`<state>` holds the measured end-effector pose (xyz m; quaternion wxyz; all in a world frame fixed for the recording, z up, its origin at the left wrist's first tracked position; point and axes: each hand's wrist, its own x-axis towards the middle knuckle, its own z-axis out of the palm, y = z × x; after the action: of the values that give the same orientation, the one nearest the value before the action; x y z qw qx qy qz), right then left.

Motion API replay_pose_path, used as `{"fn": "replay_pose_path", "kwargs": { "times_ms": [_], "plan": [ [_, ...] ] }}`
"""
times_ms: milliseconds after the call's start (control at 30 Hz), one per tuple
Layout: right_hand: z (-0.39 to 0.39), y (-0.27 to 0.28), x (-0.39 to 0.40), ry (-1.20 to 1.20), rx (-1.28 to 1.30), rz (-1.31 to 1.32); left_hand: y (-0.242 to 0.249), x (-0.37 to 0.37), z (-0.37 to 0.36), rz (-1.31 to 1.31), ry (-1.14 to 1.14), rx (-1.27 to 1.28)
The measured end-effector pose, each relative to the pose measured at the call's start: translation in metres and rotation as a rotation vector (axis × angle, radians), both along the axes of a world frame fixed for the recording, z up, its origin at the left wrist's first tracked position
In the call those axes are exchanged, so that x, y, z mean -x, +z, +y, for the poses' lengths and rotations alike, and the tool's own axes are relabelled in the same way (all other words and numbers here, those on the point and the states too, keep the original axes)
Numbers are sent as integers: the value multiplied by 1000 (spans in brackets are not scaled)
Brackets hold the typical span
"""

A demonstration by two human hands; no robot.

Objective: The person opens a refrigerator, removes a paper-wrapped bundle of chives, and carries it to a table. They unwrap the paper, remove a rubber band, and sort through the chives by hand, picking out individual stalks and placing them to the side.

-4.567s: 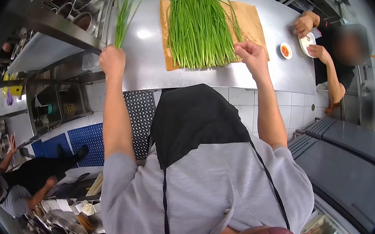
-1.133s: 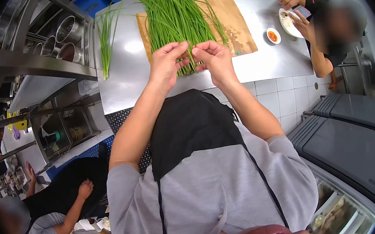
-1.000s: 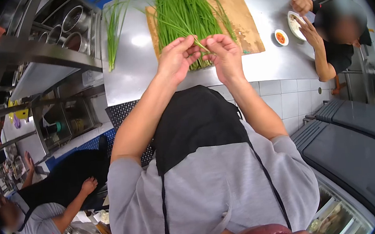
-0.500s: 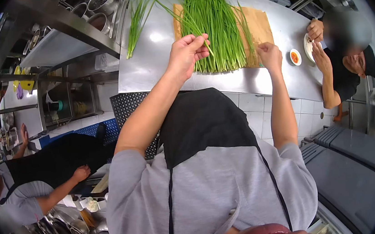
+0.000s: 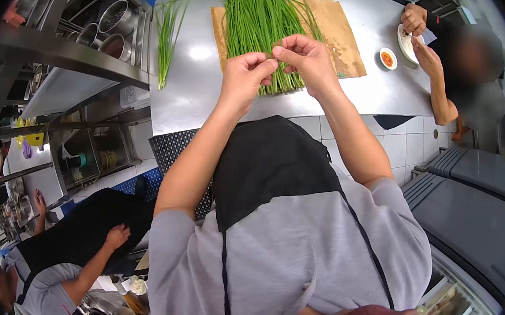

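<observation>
My left hand (image 5: 245,79) and my right hand (image 5: 309,64) are close together over the lower end of a large pile of long green stalks (image 5: 259,18). Both are closed, thumb against fingers, with the fingertips nearly touching; whatever sits in either pinch is too small to make out against the green behind. The pile lies on brown paper (image 5: 338,31), its pale cut ends partly covered by my hands. To the left, a smaller bunch of green stalks (image 5: 168,43) rests on the steel table (image 5: 198,105).
A small bowl of orange-red food (image 5: 387,59) and a white plate (image 5: 406,46) are at the table's right, by another person's hands (image 5: 426,56). Metal shelving with pots (image 5: 116,18) stands left. Another person in a black apron (image 5: 87,227) is at the lower left.
My right hand has moved left from the paper's right side to meet my left hand. The green stalks seen in my left hand before can no longer be told from the pile.
</observation>
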<state>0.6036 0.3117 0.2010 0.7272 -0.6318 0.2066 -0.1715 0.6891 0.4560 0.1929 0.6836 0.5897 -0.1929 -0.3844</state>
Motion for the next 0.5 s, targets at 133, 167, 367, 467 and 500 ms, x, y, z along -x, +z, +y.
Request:
{"fn": "replay_pose_path", "kwargs": {
  "times_ms": [133, 167, 367, 467, 500],
  "plan": [
    [9, -1, -4, -23, -159, -10, 3, 1, 5, 82, 92, 56],
    [12, -1, -7, 5, -187, 0, 3, 1, 6, 110, 86, 65],
    [11, -4, -17, 66, -192, 26, 5, -4, 14, 58, 13, 7],
    [-18, 2, -28, 36, -63, 51, 14, -4, 26, 92, -56, -40],
    [-30, 9, -34, 17, -22, 49, 15, -5, 31, 108, -85, -58]
  ]
}}
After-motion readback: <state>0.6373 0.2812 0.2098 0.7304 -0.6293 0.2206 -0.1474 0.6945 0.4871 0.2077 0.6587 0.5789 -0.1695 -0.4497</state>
